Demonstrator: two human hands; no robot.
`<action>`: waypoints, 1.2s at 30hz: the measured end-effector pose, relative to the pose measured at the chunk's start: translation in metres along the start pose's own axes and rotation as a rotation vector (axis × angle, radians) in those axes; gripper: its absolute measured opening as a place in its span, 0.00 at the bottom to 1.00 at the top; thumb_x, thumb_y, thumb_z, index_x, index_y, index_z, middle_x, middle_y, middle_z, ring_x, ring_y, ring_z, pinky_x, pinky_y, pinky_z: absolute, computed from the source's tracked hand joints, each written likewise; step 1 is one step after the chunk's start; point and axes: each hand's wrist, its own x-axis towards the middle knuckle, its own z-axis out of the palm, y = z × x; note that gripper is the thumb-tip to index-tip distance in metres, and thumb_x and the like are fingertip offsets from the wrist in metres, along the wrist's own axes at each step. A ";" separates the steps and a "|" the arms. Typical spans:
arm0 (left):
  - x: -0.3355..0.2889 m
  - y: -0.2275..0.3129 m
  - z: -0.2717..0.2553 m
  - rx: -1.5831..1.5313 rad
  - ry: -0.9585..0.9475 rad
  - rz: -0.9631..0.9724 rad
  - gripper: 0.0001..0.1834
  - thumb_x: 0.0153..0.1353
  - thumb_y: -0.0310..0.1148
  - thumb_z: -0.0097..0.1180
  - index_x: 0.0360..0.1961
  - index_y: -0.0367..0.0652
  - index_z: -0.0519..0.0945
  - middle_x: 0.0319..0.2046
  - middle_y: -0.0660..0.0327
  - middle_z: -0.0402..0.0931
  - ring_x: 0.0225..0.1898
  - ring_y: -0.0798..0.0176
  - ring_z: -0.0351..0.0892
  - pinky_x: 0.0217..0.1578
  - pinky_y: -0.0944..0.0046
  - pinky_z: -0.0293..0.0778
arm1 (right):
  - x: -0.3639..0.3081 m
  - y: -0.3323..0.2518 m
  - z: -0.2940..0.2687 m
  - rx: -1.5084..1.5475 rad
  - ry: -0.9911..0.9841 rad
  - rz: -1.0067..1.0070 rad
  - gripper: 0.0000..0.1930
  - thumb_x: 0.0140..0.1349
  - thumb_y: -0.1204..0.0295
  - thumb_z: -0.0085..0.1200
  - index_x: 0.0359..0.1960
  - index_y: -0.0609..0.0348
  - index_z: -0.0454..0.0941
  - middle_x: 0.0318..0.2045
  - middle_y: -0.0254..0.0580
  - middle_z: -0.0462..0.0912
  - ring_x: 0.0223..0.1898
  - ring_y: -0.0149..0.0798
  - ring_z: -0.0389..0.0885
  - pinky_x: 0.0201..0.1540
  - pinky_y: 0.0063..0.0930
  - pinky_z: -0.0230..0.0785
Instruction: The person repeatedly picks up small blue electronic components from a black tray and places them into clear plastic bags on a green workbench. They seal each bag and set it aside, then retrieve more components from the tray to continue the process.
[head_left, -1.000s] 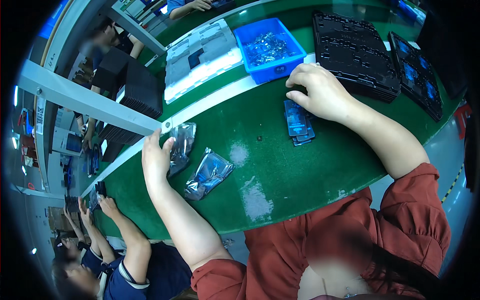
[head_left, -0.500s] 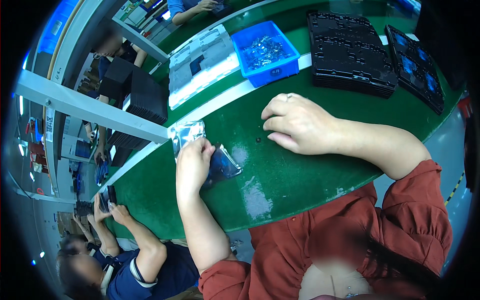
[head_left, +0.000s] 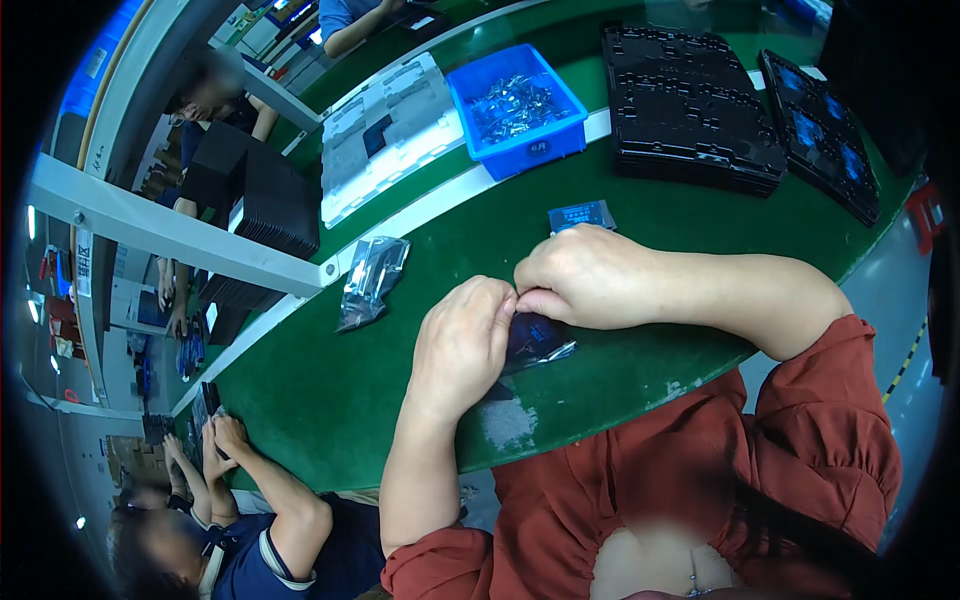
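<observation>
My left hand (head_left: 458,345) and my right hand (head_left: 590,276) meet above the green worktop, thumbs and fingertips pinched together. Below them hangs or lies a dark, shiny film pouch (head_left: 538,342) with a glossy lower edge. Both hands grip its upper edge, which their fingers mostly hide. Just beyond my right hand lies a dark-blue rectangular piece (head_left: 580,214) with light markings, partly covered by that hand. Apart from both hands, to the left, a crumpled silvery film pouch (head_left: 372,282) rests on the table.
Along the back stand a white moulded tray (head_left: 395,130), a blue bin (head_left: 533,148) of small shiny parts, and stacked black trays (head_left: 690,105). Another black tray (head_left: 820,135) holds blue items. A metal post (head_left: 180,215) crosses at left. Co-workers sit at left and across.
My left hand has moved right with the dark pouch, leaving the silvery pouch behind. My right fingers have closed beside it. A dark-blue piece now shows beyond my right hand.
</observation>
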 end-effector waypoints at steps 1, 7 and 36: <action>-0.001 0.000 0.001 -0.016 -0.015 -0.039 0.05 0.60 0.27 0.51 0.30 0.36 0.74 0.25 0.52 0.73 0.29 0.49 0.75 0.30 0.55 0.71 | 0.001 0.000 0.000 -0.008 -0.070 0.014 0.08 0.54 0.69 0.55 0.23 0.62 0.78 0.22 0.51 0.79 0.29 0.53 0.79 0.33 0.44 0.71; 0.000 -0.004 -0.001 -0.268 -0.016 -0.144 0.06 0.62 0.29 0.50 0.32 0.36 0.75 0.25 0.52 0.74 0.29 0.50 0.75 0.31 0.57 0.70 | 0.000 0.001 0.002 0.114 0.063 -0.080 0.10 0.55 0.67 0.55 0.23 0.61 0.78 0.21 0.49 0.79 0.27 0.53 0.78 0.31 0.44 0.70; -0.002 -0.060 -0.011 -0.277 0.133 -0.445 0.12 0.66 0.32 0.46 0.27 0.37 0.75 0.21 0.65 0.74 0.24 0.73 0.72 0.29 0.70 0.69 | -0.031 -0.060 0.005 -0.186 0.020 -0.995 0.08 0.36 0.67 0.50 0.14 0.53 0.64 0.13 0.29 0.61 0.15 0.30 0.66 0.16 0.25 0.61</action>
